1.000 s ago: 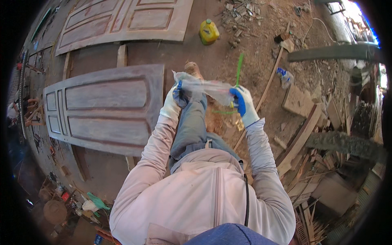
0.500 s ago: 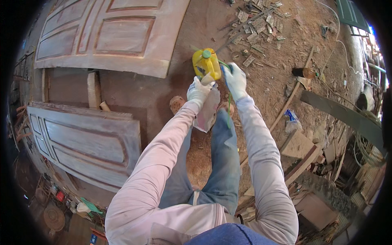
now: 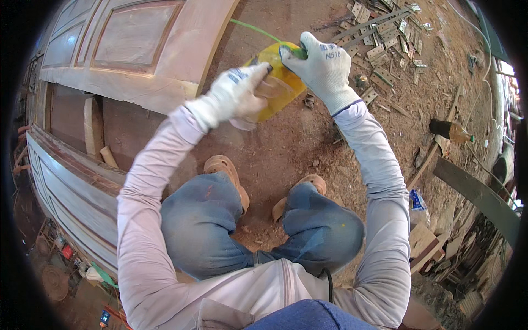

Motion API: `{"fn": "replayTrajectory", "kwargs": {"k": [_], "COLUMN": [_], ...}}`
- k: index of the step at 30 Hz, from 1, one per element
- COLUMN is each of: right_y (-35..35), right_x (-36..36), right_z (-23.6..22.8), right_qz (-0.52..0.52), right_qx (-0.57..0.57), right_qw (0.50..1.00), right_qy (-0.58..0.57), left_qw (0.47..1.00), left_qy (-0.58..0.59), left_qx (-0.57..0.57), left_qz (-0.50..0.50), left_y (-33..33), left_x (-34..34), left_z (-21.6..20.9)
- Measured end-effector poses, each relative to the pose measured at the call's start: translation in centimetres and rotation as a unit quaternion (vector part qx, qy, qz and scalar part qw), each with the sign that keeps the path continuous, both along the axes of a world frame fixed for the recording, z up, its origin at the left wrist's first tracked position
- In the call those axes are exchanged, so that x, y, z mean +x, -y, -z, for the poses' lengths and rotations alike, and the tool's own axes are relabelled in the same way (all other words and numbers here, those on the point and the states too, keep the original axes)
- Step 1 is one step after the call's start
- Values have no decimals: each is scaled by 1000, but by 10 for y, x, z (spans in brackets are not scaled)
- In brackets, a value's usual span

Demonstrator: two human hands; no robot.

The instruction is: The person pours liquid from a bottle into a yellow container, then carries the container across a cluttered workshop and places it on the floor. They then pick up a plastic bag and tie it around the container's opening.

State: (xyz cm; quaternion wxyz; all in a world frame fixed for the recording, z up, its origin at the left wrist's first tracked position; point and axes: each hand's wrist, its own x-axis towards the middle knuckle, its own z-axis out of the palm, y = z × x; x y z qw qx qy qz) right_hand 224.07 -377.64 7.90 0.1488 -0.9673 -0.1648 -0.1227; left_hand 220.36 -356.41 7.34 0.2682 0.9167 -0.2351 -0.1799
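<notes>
A yellow plastic jug (image 3: 284, 83), blurred by motion, is tilted in front of me between my two gloved hands. My right hand (image 3: 324, 69) closes on its top, where a green cap (image 3: 298, 53) shows beside the fingers. My left hand (image 3: 234, 93) is curled against the jug's near left side, around the handle area; its palm side is hidden. A blurred pale scrap (image 3: 243, 123) shows just below the left hand. From the jug's top a thin green strand (image 3: 256, 31) runs toward the upper left.
Panelled wooden doors (image 3: 135, 41) lie at the left, propped on wood blocks (image 3: 93, 125). Metal hinges and strips (image 3: 382, 41) are heaped at the far right. A dark bottle (image 3: 451, 131) lies beside a wooden stick (image 3: 423, 165). Boards and scraps (image 3: 423, 245) crowd the lower right.
My knees are bent deeper and farther apart. The jug has tipped over and appears larger, my right hand has shifted onto its top, and the grey sheet between my feet is out of sight.
</notes>
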Motion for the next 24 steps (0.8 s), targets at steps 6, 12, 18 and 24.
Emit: {"fn": "replayTrajectory", "kwargs": {"k": [6, 12, 18, 24], "right_y": [-10, -9, 23, 15], "right_x": [2, 0, 6, 3], "right_z": [14, 3, -20, -75], "right_qz": [11, -22, -301, -209], "right_qx": [46, 6, -76, -182], "right_qw": [998, 999, 949, 947], "right_qy": [45, -27, -51, -163], "left_qw": [990, 980, 957, 965], "left_qy": [129, 180, 242, 227], "left_qx": [-64, -78, -70, -43], "left_qz": [9, 18, 142, 122], "left_y": [-21, -17, -33, -23], "left_x": [30, 20, 45, 51], "left_z": [7, 14, 21, 11]}}
